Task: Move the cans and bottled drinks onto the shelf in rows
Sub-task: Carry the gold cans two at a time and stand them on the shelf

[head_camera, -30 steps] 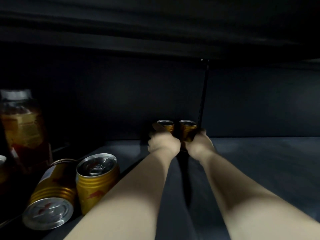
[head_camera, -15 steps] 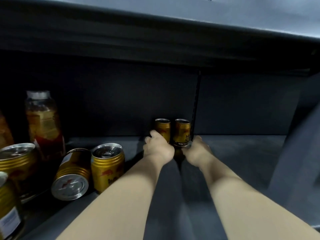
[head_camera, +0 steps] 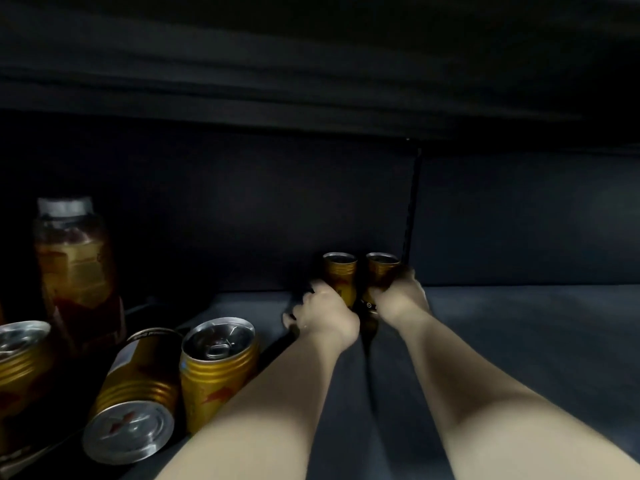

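Two gold cans stand upright side by side at the back of the dark shelf (head_camera: 519, 323). My left hand (head_camera: 327, 315) curls against the left side of the left can (head_camera: 340, 277). Around the right can (head_camera: 381, 273) my right hand (head_camera: 398, 301) wraps its fingers, low on its body. Both cans rest on the shelf floor, close to the back wall. How far my left fingers reach round the can is hidden.
At the near left, one gold can (head_camera: 216, 368) stands upright, another (head_camera: 133, 396) lies on its side, and a third (head_camera: 20, 368) is cut by the frame edge. Behind them stands a bottled drink (head_camera: 76, 271). A dark vertical strip (head_camera: 412, 216) runs up the back wall.
The view has shifted closer and lower into the shelf. My hands remain at the two back cans; the right hand has moved up the right can's side.
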Demonstrator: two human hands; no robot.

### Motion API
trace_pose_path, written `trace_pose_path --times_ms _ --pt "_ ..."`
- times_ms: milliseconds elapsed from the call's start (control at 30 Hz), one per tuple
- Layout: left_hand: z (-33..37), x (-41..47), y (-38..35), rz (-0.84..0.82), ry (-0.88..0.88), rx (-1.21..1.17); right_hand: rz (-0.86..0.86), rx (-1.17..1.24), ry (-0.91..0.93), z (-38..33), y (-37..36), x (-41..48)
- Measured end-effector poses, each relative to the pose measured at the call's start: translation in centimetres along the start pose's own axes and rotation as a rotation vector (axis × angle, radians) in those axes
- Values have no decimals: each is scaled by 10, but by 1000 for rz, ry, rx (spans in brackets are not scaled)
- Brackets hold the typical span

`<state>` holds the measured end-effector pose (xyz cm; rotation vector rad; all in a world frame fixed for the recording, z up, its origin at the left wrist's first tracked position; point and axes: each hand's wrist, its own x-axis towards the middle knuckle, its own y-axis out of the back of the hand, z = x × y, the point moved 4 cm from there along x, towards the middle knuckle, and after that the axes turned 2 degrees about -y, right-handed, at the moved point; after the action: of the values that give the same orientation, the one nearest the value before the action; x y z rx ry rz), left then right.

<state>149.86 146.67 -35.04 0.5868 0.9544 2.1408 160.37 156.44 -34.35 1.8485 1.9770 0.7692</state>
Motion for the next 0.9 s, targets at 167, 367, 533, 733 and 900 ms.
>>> trace_pose_path --times_ms 167,367,533,733,900 --pt "4 16 -2 54 16 34 14 46 -4 -1 -6 8" --pt "8 28 -8 95 46 5 16 46 19 2 -3 9" --pt "12 22 -13 167 41 17 42 41 2 2 -3 11" --pt "10 22 -14 206 49 17 64 5 8 2 -5 10" --pt "8 24 -12 194 44 40 71 -10 -2 1 -6 10"
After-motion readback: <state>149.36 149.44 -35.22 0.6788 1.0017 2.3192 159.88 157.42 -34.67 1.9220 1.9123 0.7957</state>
